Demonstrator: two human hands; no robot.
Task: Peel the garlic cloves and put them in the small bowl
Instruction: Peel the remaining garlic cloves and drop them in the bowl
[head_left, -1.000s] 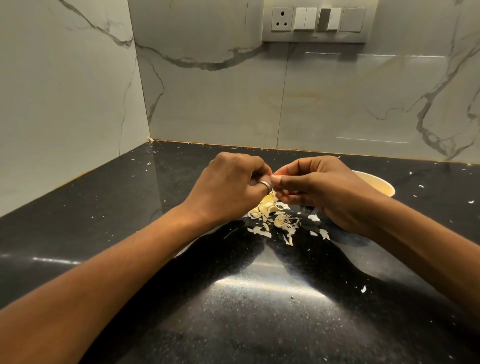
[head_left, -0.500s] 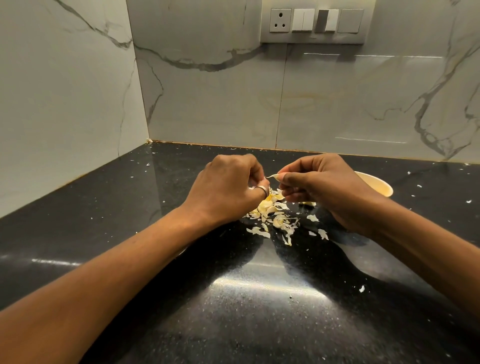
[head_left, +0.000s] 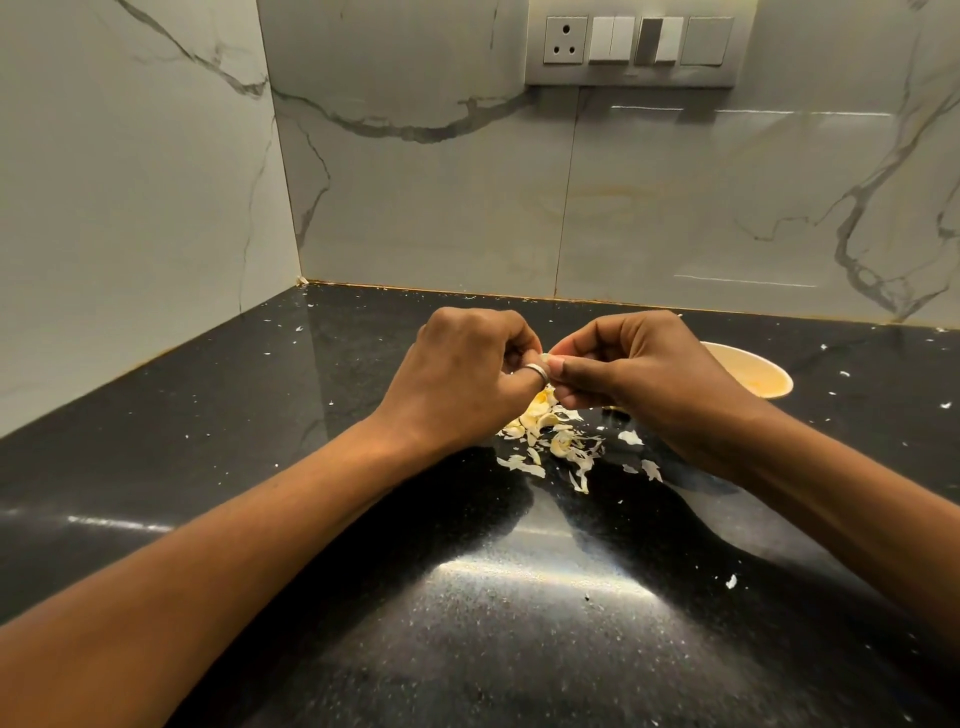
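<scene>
My two grips have closed up again. Half a second ago the right one had drawn a little away from the left, with a thin pale strip at its fingertips. Now their fingertips meet, as they did a second ago.

My left grip (head_left: 467, 379) is curled tight with its back turned up. A silver ring (head_left: 535, 370) sits on the finger nearest the other grip. My right grip (head_left: 639, 374) is curled too, its thumb and forefinger pressed against those of the left. Both pinch the clove (head_left: 545, 357) where they meet. Only a small pale bit of it shows between the fingertips, so I cannot tell how much skin it still wears. Both grips hold it in the air above the black bench (head_left: 311, 467).

Straight below the meeting fingertips, and a little nearer to me, lies a loose heap of pale and yellowish peels (head_left: 550, 441). A few stray pieces lie under my right grip.

The bowl (head_left: 769, 384) stands on the bench just beyond and to the right of my right grip, which hides its near side. It is cream with a yellowish inside, and I cannot tell what it holds.

White flecks are scattered over the bench on both sides of the grips. Beyond them rises a pale marbled wall (head_left: 441, 208). High on it, above the grips, is a switch plate (head_left: 631, 49) with a socket.
</scene>
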